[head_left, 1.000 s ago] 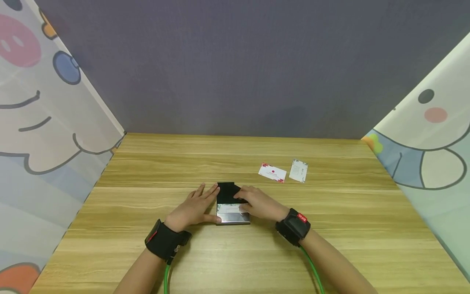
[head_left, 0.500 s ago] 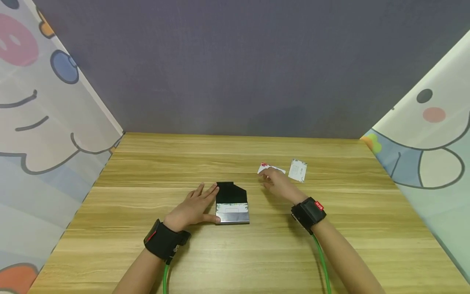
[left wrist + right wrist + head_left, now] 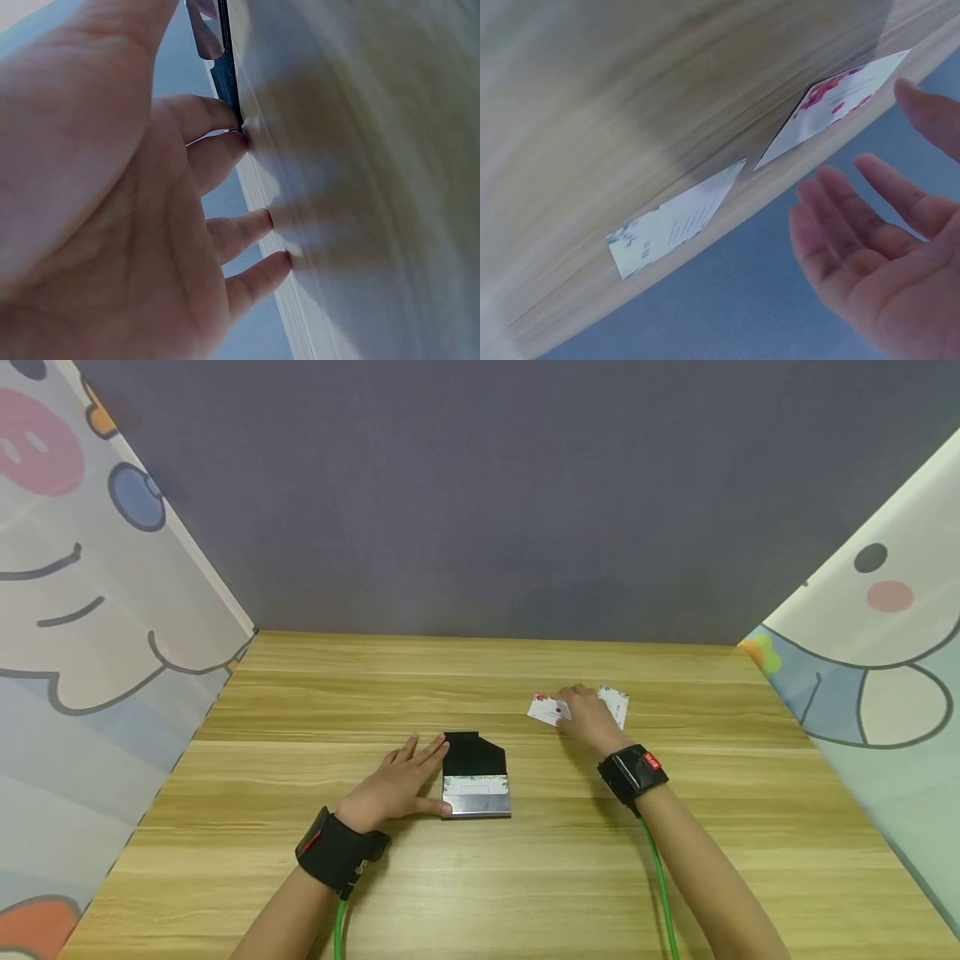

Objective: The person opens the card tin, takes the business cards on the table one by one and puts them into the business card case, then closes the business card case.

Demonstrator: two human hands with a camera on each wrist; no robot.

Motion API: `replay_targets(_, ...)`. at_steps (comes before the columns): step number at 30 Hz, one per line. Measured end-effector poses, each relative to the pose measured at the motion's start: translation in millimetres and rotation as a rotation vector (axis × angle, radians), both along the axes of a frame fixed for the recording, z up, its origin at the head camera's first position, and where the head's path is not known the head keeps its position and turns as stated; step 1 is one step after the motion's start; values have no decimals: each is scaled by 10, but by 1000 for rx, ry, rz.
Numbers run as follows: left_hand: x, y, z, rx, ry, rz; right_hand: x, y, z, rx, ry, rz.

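Observation:
An open card case [image 3: 474, 755], with a black lid and a silvery base holding a card with a leafy border, lies flat on the table. My left hand [image 3: 394, 787] rests at its left side, thumb and index finger touching the edge, the other fingers spread on the wood. In the left wrist view the case [image 3: 226, 81] shows only as a thin dark edge. My right hand [image 3: 588, 718] hovers with relaxed fingers over the right part of a card with red flowers [image 3: 544, 708]. In the right wrist view this card [image 3: 840, 101] is uncovered, apart from the fingers [image 3: 832, 206].
A second white card [image 3: 618, 703] with grey-green leaves lies right of the flowered one, partly hidden by my right hand. A grey panel [image 3: 487, 510] rises behind the wooden table [image 3: 337, 693]. Cartoon-printed panels flank both sides. Green cables run from both wristbands.
My right hand has left the case and moved up and right to the flowered card, then slightly farther over it. The left hand stays at the case.

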State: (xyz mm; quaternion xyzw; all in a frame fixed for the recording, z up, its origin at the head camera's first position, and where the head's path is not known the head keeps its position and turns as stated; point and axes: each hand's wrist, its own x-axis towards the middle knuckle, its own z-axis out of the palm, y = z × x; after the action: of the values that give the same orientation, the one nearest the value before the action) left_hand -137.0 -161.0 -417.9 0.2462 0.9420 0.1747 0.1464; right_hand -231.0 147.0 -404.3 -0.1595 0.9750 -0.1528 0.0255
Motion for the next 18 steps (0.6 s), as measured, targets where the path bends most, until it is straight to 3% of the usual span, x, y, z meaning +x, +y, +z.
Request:
replay_targets(10, -3, 14, -6, 1, 3, -3, -66, 51, -40, 30, -96, -56)
replay_targets(18, -11, 10, -13, -1, -2, 4, -81, 76, -52, 36, -94, -53)
